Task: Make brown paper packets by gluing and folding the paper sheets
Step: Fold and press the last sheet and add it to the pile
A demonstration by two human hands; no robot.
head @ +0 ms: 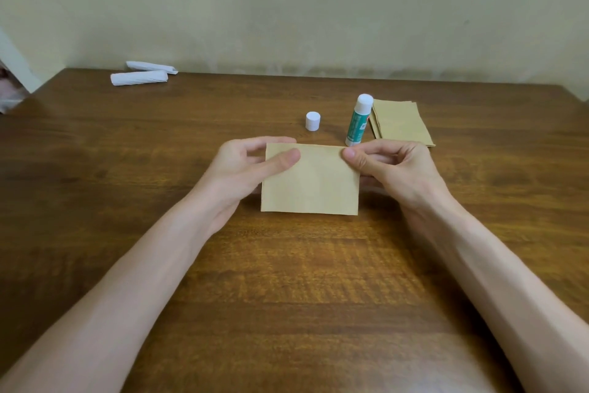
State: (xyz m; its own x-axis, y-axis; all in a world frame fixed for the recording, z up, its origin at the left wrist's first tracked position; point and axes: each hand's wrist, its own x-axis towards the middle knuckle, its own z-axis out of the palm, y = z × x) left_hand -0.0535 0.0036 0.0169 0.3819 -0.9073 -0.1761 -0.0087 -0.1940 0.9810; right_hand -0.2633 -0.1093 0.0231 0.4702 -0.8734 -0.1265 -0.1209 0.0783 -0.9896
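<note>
We hold a brown paper sheet (310,185) over the middle of the counter (287,290). Our left grip (242,169) pinches its upper left corner between thumb and fingers, and our right grip (395,169) pinches the upper right. Behind it, the glue stick (358,121) stands upright with a white cap (312,121) to its left. A stack of brown sheets (401,121) lies just right of it, toward the right edge

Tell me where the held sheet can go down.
Bare wood: left of the white cap up to the white rolls, and nearside of the brown sheet between the forearms. Crowded: glue stick and paper stack by right hand.
</note>
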